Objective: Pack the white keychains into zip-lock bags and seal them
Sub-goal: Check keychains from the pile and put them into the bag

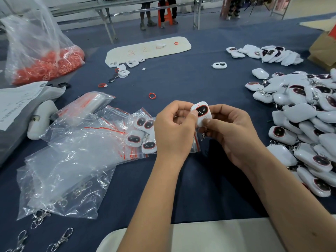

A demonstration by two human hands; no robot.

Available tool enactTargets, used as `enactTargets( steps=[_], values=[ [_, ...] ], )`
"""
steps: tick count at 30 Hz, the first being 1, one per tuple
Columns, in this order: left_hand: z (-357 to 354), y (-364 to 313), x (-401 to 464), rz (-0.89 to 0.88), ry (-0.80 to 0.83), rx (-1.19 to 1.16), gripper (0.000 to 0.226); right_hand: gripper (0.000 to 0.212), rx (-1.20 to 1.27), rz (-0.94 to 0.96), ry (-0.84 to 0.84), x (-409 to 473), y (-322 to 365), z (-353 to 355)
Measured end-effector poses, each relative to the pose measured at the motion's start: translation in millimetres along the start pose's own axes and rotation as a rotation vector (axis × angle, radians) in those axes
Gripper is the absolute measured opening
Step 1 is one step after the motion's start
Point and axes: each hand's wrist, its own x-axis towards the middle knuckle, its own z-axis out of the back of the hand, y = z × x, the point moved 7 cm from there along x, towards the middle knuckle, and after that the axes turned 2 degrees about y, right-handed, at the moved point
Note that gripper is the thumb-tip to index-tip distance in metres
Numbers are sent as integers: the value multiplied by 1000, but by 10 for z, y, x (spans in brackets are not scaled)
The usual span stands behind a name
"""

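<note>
**Operator:** Nearest to me, loose metal clasps point(61, 239) lie on the blue cloth point(181, 79), well left of the fingers. Both hands are raised over the cloth. Left hand point(174, 131): fingers curled, thumb pressed on the upper left edge of the white keychain point(202, 113). Right hand point(231, 131): thumb and fingers pinch its lower end, where the clasp hangs down.

**Supervisor:** Handling properties?

**Operator:** My judgement: rigid shell, light, glossy, so probably slippery. Hold by the side edges, not the dark screen; the dangling clasp may snag on a bag mouth.

**Supervisor:** Bags?

**Operator:** Zip-lock bags point(101, 130) lie just left of the left fingers; some hold keychains already. The unpacked heap point(305, 113) lies right of the right fingers. Beyond the fingertips lies a red ring point(152, 95); farther left, a sack of red rings point(49, 64).
</note>
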Motion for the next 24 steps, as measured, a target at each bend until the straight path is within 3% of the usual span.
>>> enactTargets(
  steps=[24],
  values=[
    [19, 49, 28, 7, -17, 23, 4, 22, -23, 16, 0, -4, -4, -22]
  ],
)
